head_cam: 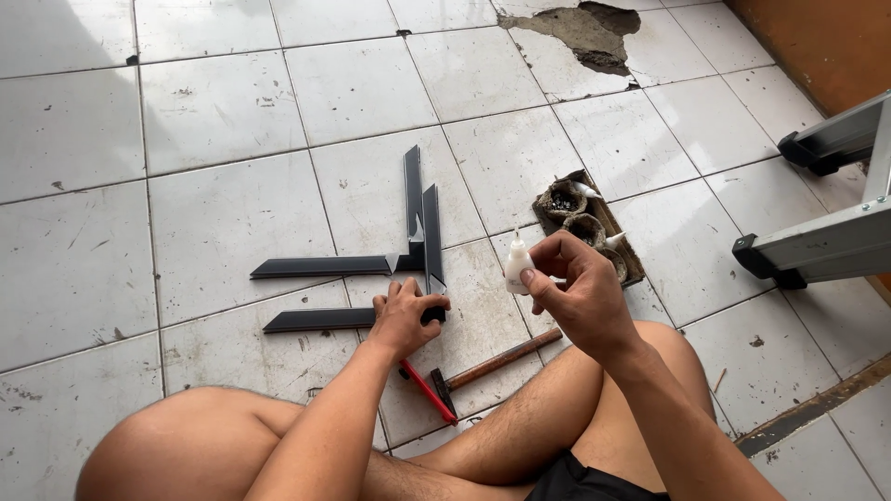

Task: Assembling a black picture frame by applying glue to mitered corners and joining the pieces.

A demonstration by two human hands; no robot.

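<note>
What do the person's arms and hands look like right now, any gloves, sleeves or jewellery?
Both are bare: the left hand and right hand wear no gloves, and no sleeves cover either forearm. No watch, ring or bracelet shows. The forearms are lightly haired.

On the floor [232,111], strips [371,264] lie left, a hammer [492,364] nearer the person, a tray [594,227] right, ladder feet [817,186] farthest right.

small white squeeze bottle [516,267] (pointed tip up), pinched upright in right hand [580,295]
</note>
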